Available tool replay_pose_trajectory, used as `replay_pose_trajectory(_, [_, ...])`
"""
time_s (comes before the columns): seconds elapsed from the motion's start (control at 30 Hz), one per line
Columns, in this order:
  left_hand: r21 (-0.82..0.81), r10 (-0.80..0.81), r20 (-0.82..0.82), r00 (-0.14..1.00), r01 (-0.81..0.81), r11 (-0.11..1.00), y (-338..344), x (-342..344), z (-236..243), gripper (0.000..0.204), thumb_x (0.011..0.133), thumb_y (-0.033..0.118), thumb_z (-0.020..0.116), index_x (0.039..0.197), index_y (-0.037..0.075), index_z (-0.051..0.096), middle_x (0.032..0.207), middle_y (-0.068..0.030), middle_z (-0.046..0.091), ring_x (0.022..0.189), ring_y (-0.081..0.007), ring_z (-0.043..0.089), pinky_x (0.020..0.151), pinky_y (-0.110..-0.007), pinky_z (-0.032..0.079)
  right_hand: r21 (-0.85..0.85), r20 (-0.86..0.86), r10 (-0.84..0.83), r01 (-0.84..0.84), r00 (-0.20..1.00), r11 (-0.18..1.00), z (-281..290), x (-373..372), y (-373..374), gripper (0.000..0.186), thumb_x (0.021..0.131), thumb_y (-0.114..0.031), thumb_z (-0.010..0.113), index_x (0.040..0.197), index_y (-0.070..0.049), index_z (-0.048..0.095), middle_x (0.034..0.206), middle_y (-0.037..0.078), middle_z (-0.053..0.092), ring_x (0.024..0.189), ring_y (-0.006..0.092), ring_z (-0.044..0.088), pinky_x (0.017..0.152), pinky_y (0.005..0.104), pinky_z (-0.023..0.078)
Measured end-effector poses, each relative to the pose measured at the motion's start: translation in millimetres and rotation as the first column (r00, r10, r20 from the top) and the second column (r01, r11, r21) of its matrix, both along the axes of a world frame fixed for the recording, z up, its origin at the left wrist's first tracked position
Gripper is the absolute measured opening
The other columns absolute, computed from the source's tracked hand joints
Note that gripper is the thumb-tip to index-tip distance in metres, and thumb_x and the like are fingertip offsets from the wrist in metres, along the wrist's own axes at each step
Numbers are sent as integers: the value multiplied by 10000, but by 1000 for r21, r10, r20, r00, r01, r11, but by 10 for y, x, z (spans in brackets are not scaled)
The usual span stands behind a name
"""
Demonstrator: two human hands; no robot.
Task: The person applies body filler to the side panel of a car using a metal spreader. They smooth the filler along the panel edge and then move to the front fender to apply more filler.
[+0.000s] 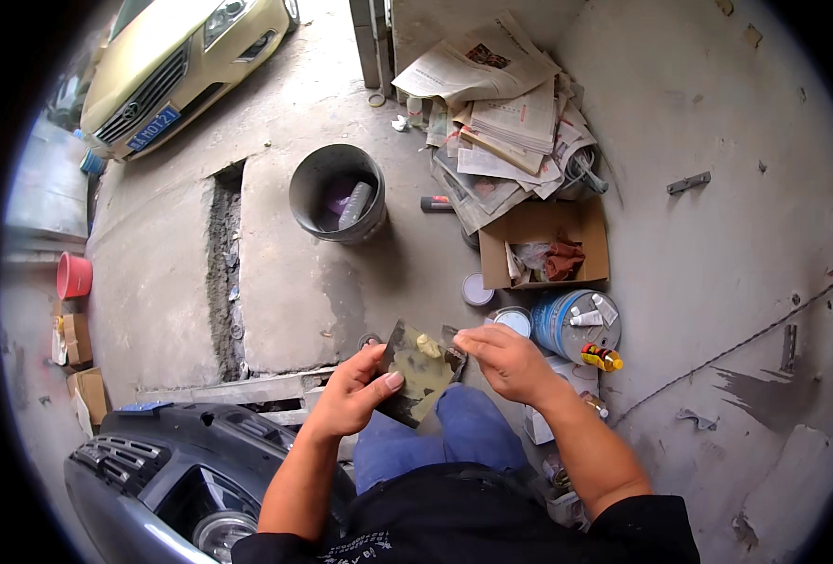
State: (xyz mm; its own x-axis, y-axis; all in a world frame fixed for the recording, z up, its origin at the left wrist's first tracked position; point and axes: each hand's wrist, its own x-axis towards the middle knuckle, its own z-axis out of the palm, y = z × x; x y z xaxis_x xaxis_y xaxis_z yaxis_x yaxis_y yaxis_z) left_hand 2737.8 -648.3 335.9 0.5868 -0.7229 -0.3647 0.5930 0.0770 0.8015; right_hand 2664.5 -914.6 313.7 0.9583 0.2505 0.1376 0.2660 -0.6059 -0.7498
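Note:
My left hand (349, 390) grips the left edge of a dark flat board (400, 404) held above my knees, the thumb lying over its top. Pale yellow smears coat much of the board, and a thick lump of yellowish putty (428, 345) sits near its far edge. My right hand (510, 365) is closed on a small dark spreader (453, 355) at the board's right side, with some paste on it. Only part of the spreader shows past my fingers. I cannot tell whether it touches the board.
At lower left lies a dark car bumper (134, 461) with a headlight. Ahead stands a grey bucket (379, 221). On the right are newspapers (510, 122), a cardboard box (496, 249) and a blue drum (553, 324) holding tubes. A trench (224, 273) cuts the floor; a gold car (153, 66) stands beyond.

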Motion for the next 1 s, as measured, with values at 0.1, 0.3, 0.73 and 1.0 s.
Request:
replay_pose_trajectory(0.1, [7, -12, -120, 993, 13, 1000, 46, 165, -496, 403, 921, 120, 583, 1286, -20, 483, 1156, -55, 597, 1081, -139, 539, 965, -305, 401, 246, -460, -402, 548, 792, 800, -461, -28, 185, 303, 835, -49, 632, 1134, -9, 602, 1037, 113, 660, 923, 214, 640, 794, 305, 508])
replay_pose_trajectory(0.3, [6, -116, -356, 927, 127, 992, 261, 91, -1803, 454, 907, 85, 590, 1328, -18, 454, 1233, -67, 559, 1122, -140, 514, 997, -293, 377, 483, -770, -248, 791, 588, 376, -1627, 160, 743, 232, 897, -56, 614, 1104, 23, 543, 1005, 74, 644, 910, 106, 611, 824, 259, 495])
replay_pose_trajectory(0.73, [193, 143, -92, 985, -123, 973, 289, 603, -4490, 409, 904, 62, 583, 1293, -33, 499, 1162, -72, 611, 1060, -147, 567, 950, -287, 427, -466, -628, -738, 641, 246, 610, -6016, 132, -367, 877, 754, -355, 734, 1453, -78, 282, 1461, 215, 326, 1276, 336, 440, 1047, 454, 362])
replay_pose_trajectory(1.0, [301, -1, 283, 959, -88, 950, 233, 756, -4856, 405, 891, 32, 576, 1287, -23, 515, 1210, -77, 577, 1098, -145, 535, 953, -285, 415, -687, -529, -757, 329, 383, 647, -6593, 542, -741, 1119, 663, -413, 811, 1507, -229, 101, 1566, 136, -60, 1428, 397, 0, 1040, 678, 220])
